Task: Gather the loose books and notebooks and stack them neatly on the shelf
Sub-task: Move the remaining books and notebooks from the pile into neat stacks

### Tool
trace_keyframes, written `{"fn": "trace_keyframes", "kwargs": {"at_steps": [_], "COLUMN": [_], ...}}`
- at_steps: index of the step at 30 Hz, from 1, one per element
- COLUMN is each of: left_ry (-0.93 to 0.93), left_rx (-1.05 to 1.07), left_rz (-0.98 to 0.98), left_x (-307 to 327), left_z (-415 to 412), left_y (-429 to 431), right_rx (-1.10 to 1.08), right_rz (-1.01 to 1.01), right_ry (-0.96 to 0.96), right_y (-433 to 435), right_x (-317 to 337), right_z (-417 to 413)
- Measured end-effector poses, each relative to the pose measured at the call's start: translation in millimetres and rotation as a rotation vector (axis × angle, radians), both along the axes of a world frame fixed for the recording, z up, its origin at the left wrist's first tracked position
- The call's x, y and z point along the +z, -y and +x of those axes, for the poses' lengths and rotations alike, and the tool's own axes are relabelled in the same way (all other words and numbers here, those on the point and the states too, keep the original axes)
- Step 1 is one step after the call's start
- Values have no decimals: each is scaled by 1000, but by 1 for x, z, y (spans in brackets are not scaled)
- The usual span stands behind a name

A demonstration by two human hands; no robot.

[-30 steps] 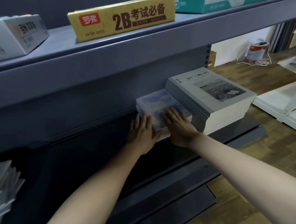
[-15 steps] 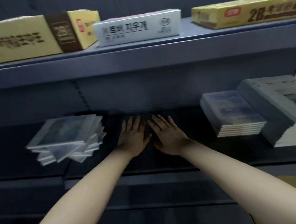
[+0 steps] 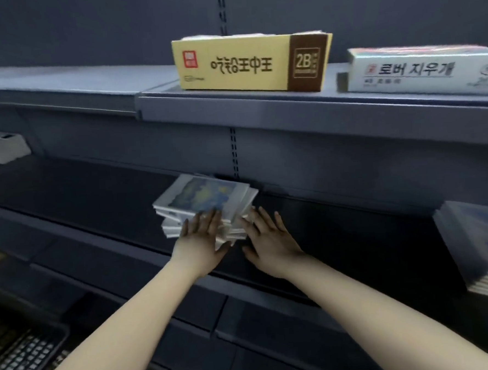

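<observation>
**Both hands reach an untidy pile of notebooks on the middle shelf**

A dark grey shelving unit [image 3: 304, 115] fills the view. Its upper board carries a yellow box [image 3: 247, 64] with a brown end panel and, to the right, a white box [image 3: 421, 71] with printed lettering. On the middle shelf [image 3: 354, 229], at the right edge, sits a squared-up stack of notebooks [image 3: 480, 244]. A loose pile of notebooks [image 3: 206, 201] lies nearer the centre, against the back panel, its covers fanned at differing angles.

Both bare forearms stretch forward and slightly inward from the bottom of the frame. The left hand [image 3: 200, 244] lies palm down, fingers spread, fingertips on the front edge of the loose pile. The right hand [image 3: 269, 240] is also flat and open, fingers splayed, its fingertips touching the pile's right front corner. Neither hand has closed around anything; both merely press against the notebooks.
</observation>
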State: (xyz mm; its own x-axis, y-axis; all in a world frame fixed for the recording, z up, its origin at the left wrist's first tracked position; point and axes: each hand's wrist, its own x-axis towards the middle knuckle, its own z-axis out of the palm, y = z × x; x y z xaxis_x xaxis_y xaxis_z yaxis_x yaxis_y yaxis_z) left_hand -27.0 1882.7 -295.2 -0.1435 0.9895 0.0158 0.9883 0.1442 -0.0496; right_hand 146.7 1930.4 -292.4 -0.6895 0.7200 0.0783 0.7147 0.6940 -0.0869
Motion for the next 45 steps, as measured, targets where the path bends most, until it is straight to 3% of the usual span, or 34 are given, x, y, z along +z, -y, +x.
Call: {"fn": "trace_keyframes", "kwargs": {"at_steps": [8, 14, 24, 26, 31, 35, 39, 45], "left_ry": [134, 74, -25, -47, -92, -144, -169, -144], "left_rx": [-68, -107, -79, -56, -84, -189, -232, -256], "left_rz": [101, 159, 397, 381, 358, 351, 393, 518], "left_x": [3, -7, -7, -4, -2, -5, -5, 10], "left_z": [-8, -15, -42, -50, -62, -57, -43, -9], "left_y": [6, 14, 15, 15, 23, 30, 31, 39], "right_rx": [-20, -52, 73, 128, 178, 93, 67, 113], "right_rz": [17, 150, 146, 118, -53, -78, 85, 126], "right_ry": [-12, -133, -15, -65, -410, -284, -37, -2], "right_y": [-16, -23, -29, -31, -42, -48, -38, 6], "right_x": [-7, 3, 5, 4, -3, -2, 7, 11], "right_z": [-62, -69, -45, -35, -1, 7, -5, -32]}}
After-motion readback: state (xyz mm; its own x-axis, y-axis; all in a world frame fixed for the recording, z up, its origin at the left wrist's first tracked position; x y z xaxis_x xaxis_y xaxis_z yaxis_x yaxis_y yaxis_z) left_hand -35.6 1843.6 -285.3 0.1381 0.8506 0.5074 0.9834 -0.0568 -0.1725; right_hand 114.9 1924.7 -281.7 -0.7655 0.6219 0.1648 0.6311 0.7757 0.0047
